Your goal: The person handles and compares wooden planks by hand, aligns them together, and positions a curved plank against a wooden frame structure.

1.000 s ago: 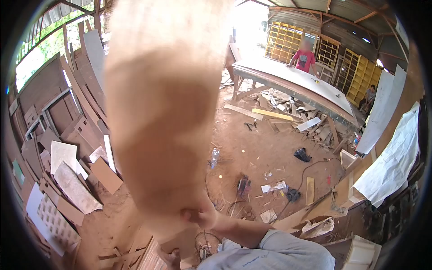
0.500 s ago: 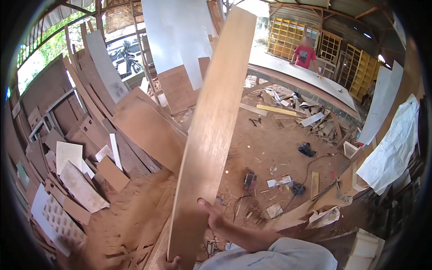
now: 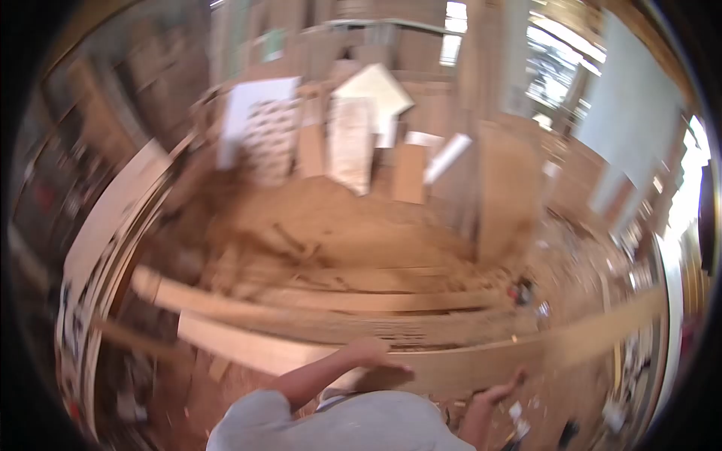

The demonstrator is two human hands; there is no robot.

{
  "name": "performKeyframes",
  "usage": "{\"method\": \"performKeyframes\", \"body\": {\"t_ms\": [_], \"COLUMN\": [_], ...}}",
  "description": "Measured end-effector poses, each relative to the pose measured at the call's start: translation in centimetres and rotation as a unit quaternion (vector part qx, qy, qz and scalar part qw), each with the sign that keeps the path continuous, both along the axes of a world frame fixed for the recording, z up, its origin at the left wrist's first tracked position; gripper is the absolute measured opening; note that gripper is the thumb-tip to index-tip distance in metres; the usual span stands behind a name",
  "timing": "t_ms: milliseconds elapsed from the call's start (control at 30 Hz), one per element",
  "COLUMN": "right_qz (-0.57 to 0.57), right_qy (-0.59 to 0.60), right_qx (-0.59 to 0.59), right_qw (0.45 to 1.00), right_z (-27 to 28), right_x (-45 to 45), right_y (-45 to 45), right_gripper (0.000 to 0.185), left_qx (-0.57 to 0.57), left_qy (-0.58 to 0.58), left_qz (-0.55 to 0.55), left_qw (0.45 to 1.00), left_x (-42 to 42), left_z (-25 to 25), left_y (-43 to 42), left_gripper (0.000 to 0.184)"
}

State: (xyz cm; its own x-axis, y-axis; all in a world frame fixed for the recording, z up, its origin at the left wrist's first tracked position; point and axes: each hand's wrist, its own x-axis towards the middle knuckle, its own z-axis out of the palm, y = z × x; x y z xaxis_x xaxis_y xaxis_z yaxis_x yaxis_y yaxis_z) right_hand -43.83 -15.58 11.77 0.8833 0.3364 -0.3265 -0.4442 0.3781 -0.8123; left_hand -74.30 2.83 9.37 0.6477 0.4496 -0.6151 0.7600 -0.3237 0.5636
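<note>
A long pale wooden plank [image 3: 444, 370] lies crosswise in front of my body, its light left end reaching well past my left arm. My left hand [image 3: 380, 359] is closed over the plank near its middle, the fingers bent down and partly in shadow. Farther right, my right hand [image 3: 500, 391] grips the plank at its lower edge, with a digit pointing up along the face. Motion blur softens both hands, and some fingers are hidden.
More long boards [image 3: 361, 301] lie on the sawdust-covered floor just beyond the plank. A stack of sheets [image 3: 113, 218] stands at left. Panels and offcuts, including a perforated white board [image 3: 267, 139], lean at the back. A large pale sheet [image 3: 632, 113] stands at right.
My view has swung left toward the leaning panels. The plank has gone from upright to crosswise before me, and my hands have moved with it.
</note>
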Motion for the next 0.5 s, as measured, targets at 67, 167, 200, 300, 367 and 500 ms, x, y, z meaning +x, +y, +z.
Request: {"method": "performKeyframes", "body": {"t_ms": [67, 167, 200, 300, 367, 500], "right_qz": [-0.016, -0.04, -0.048, -0.051, -0.054, -0.068], "right_qy": [0.002, 0.035, 0.035, 0.031, 0.03, 0.04], "right_qx": [-0.012, -0.08, -0.092, -0.114, -0.125, -0.139], "right_qw": [1.0, 0.995, 0.994, 0.992, 0.99, 0.987], "right_z": [0.7, 5.3, 5.3, 4.5, 3.9, 3.2], "right_x": [-1.3, -5.1, -5.6, -5.5, -5.9, -7.2], "right_y": [2.2, 5.0, 5.4, 5.7, 5.9, 6.3], "right_gripper": [0.088, 0.086, 0.086, 0.085, 0.085, 0.084], "left_qx": [-0.005, -0.012, -0.012, -0.002, 0.002, -0.016], "left_qy": [0.005, -0.004, -0.012, -0.01, -0.001, 0.014], "left_qz": [-0.002, 0.011, 0.035, 0.064, 0.065, 0.078], "left_qw": [1.0, 1.0, 0.999, 0.998, 0.998, 0.997], "left_x": [-0.6, -3.2, -4.0, -3.8, -4.2, -5.0], "left_z": [2.4, 5.2, 6.1, 6.0, 5.4, 4.6], "left_y": [0.8, 2.4, 2.5, 2.0, 2.3, 2.5], "left_gripper": [0.123, 0.122, 0.122, 0.119, 0.117, 0.112]}}
